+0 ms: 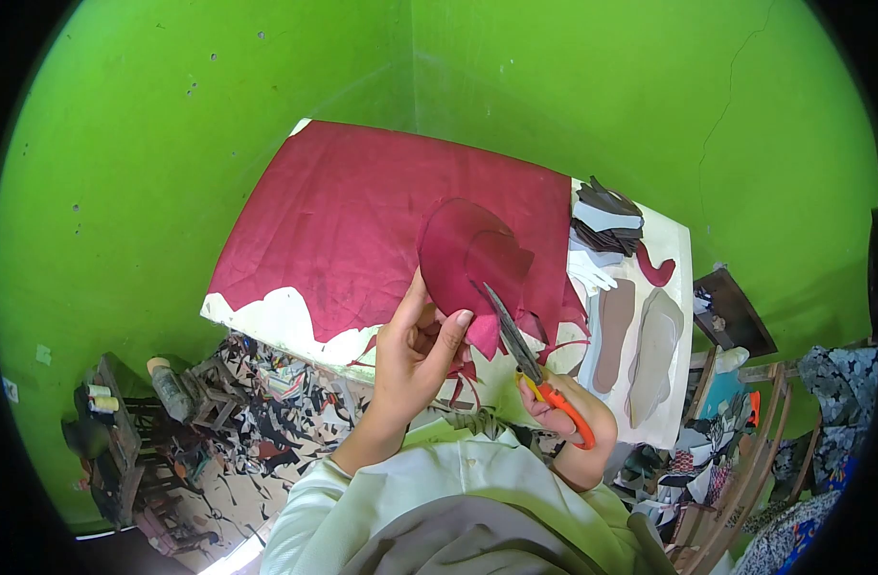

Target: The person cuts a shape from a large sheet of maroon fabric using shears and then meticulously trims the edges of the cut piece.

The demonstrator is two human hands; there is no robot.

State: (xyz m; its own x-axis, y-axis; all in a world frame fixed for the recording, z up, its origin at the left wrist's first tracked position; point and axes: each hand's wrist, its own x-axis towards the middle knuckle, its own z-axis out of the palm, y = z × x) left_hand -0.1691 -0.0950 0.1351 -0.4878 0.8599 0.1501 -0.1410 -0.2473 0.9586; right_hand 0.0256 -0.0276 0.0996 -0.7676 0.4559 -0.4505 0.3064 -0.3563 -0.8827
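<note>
A curved piece of dark red material (463, 244) is held up over the table by my left hand (418, 350), its thumb and fingers pinching the lower left edge. Orange-and-yellow-handled scissors (515, 335) are in my right hand (558, 417), with fingers in the handles. The blades point up and left, slightly apart, against the lower right part of the piece. A brighter pink flap (484, 335) hangs below it. Underneath, a large red sheet (333, 211) covers most of the table, its front edge cut into curves.
On the white table's (671, 364) right side lie stacked dark and grey pieces (606, 218), a curved red strip (657, 268), and brown (613, 335) and grey (654, 355) sole-shaped pieces. Scraps (266, 441) cover the floor. A wooden rack (755, 460) stands at the right, green walls (314, 57) behind.
</note>
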